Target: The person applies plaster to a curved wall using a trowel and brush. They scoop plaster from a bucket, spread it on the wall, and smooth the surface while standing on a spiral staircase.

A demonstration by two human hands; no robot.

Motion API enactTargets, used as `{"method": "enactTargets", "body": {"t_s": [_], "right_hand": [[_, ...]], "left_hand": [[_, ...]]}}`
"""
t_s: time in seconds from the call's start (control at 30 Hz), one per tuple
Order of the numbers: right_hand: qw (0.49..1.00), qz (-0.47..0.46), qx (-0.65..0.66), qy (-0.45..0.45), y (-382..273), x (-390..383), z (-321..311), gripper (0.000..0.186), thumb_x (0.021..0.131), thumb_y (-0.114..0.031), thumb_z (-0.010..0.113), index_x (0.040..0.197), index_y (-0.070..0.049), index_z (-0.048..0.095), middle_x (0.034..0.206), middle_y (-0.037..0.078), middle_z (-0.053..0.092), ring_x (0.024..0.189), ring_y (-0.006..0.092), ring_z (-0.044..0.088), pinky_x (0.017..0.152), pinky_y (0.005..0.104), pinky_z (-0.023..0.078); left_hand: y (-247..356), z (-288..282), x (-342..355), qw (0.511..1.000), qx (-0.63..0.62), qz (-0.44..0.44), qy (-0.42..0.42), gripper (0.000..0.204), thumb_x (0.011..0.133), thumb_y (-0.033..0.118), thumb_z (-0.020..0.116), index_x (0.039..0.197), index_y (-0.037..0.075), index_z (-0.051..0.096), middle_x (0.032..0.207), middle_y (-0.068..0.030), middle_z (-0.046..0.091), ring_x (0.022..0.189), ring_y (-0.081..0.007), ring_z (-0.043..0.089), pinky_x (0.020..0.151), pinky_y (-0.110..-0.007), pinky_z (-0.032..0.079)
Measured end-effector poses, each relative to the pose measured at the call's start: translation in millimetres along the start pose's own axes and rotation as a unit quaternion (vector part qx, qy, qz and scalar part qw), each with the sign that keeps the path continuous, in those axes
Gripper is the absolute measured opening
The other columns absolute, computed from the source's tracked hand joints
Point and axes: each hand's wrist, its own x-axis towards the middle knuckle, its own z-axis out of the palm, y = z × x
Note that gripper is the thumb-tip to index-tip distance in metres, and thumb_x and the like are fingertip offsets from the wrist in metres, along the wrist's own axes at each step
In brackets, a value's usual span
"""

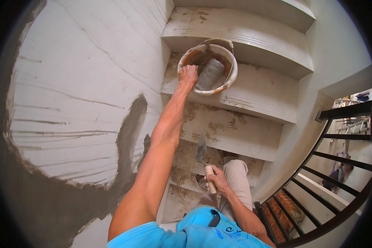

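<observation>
My left hand (188,74) is closed on the left rim of a white bucket (219,89) standing on a step. The bucket has a raised handle, an orange-stained inside and a grey cylindrical object (209,74) lying tilted in it. Low in the middle, my right hand (215,182) grips the wooden handle of a trowel (201,147), its grey metal blade pointing up the stairs. To my left, the white wall (66,124) has irregular patches of wet grey plaster (126,140) and dark drip lines.
Pale, stained steps (239,25) rise ahead. A black metal railing (335,136) curves along the right, with a ladder (355,126), red bricks (279,211) and a blurred person (339,175) seen through it. My bent leg (235,177) is on the lower steps.
</observation>
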Motion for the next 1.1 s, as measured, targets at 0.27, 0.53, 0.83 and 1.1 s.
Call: {"method": "enactTargets", "body": {"t_s": [0.27, 0.53, 0.83, 1.1], "right_hand": [[0.999, 0.018, 0.035, 0.009, -17, 4, 7, 0.048, 0.078, -0.003, 0.057, 0.125, -0.008, 0.049, 0.078, 0.008, 0.058, 0.053, 0.0167, 0.056, 0.045, 0.0316, 0.050], [0.999, 0.008, -0.009, 0.039, -5, 9, 10, 0.048, 0.079, -0.004, 0.056, 0.126, -0.010, 0.050, 0.080, 0.008, 0.060, 0.055, 0.0165, 0.058, 0.044, 0.0316, 0.052], [1.000, -0.019, -0.001, 0.021, 23, -10, 37, 0.056, 0.076, -0.011, 0.057, 0.131, -0.012, 0.049, 0.079, 0.007, 0.056, 0.056, 0.0160, 0.056, 0.045, 0.0308, 0.052], [0.990, -0.086, 0.115, 0.009, 65, -18, 34, 0.062, 0.079, -0.018, 0.061, 0.138, -0.012, 0.042, 0.086, 0.006, 0.055, 0.062, 0.0158, 0.056, 0.048, 0.0320, 0.051]], "left_hand": [[9, -2, 37, 0.998, 0.059, 0.013, -0.017, 0.021, 0.086, 0.018, 0.059, 0.085, 0.007, 0.076, 0.088, -0.0196, 0.072, 0.086, -0.0352, 0.072, 0.074, -0.045, 0.057], [17, -9, 5, 0.996, 0.042, 0.014, 0.076, 0.014, 0.085, 0.013, 0.059, 0.086, 0.007, 0.071, 0.086, -0.0173, 0.071, 0.083, -0.0333, 0.071, 0.069, -0.046, 0.057], [14, -51, -108, 0.823, -0.500, -0.194, 0.188, 0.014, 0.093, 0.014, 0.055, 0.092, 0.003, 0.063, 0.079, -0.0146, 0.065, 0.064, -0.0273, 0.063, 0.061, -0.040, 0.052], [5, -80, -342, 0.465, -0.868, -0.166, -0.054, 0.027, 0.097, 0.025, 0.062, 0.112, 0.005, 0.054, 0.079, 0.0008, 0.053, 0.064, -0.0077, 0.049, 0.058, -0.027, 0.047]]}}
